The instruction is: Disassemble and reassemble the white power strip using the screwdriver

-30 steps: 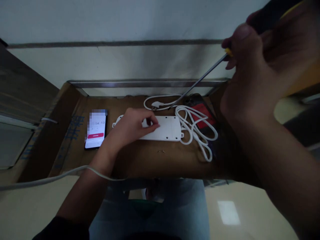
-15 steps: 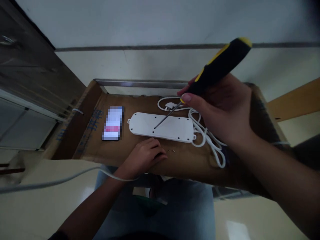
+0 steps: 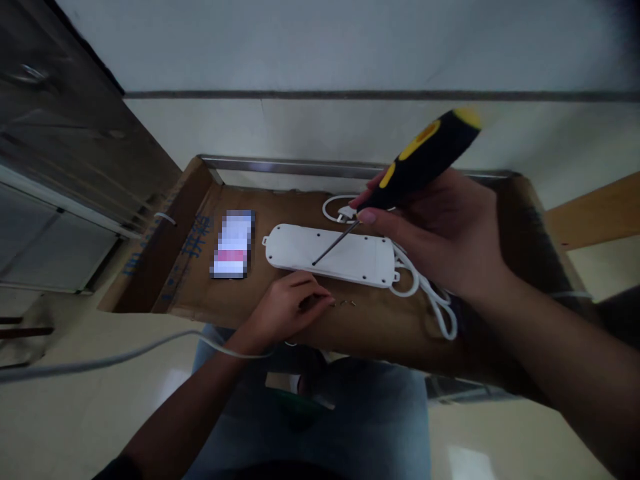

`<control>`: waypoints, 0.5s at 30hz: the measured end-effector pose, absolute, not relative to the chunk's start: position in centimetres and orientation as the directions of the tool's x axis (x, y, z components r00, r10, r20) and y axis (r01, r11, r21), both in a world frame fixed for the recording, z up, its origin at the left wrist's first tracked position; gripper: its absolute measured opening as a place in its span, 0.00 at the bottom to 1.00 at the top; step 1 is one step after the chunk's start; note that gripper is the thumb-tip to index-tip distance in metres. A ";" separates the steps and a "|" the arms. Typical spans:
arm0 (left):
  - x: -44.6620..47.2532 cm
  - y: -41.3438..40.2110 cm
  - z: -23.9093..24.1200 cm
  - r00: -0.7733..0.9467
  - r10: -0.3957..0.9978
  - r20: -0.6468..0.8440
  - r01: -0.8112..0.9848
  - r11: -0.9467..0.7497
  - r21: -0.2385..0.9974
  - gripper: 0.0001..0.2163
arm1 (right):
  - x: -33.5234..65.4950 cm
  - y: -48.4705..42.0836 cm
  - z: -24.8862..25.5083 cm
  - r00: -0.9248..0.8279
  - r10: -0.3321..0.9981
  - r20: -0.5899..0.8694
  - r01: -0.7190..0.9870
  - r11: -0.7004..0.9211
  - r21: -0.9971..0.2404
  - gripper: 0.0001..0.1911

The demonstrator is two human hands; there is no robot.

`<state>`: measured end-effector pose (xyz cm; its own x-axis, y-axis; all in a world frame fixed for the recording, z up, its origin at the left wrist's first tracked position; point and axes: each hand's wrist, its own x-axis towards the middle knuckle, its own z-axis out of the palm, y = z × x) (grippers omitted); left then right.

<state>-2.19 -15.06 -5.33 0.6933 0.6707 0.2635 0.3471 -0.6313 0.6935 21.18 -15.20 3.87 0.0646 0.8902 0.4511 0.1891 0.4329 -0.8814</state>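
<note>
A white power strip (image 3: 345, 257) lies face down on brown cardboard, dark screw holes along its back. My right hand (image 3: 445, 227) is closed around a black and yellow screwdriver (image 3: 425, 157). The screwdriver slants down to the left, its tip at a hole by the strip's near edge. My left hand (image 3: 290, 303) rests at that near edge, thumb and forefinger pinched together. Whatever those fingertips hold is too small to make out. Several small screws (image 3: 353, 304) lie on the cardboard just right of them.
A phone (image 3: 233, 245) with a lit, blurred screen lies left of the strip. The strip's white cord (image 3: 430, 300) is looped at the right, with its plug (image 3: 346, 213) behind. Another white cable (image 3: 150, 348) passes under my left wrist. A wall (image 3: 300, 127) stands behind the cardboard surface (image 3: 240, 303).
The screwdriver tip has shifted from the strip's middle to a hole at the near edge, and its handle is lower. My left thumb and forefinger have come together beside the screws.
</note>
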 end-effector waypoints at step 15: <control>0.1 -0.2 2.2 0.968 0.252 -0.010 0.083 -0.281 0.956 0.08 | 20.3 -12.9 8.1 -0.335 0.893 0.300 0.431 0.429 -0.794 0.18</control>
<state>0.13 -0.25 2.22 0.9676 0.2524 -0.0100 0.0832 -0.2812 0.9560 20.30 -12.89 8.13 -0.3355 0.8929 0.3003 0.4312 0.4290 -0.7937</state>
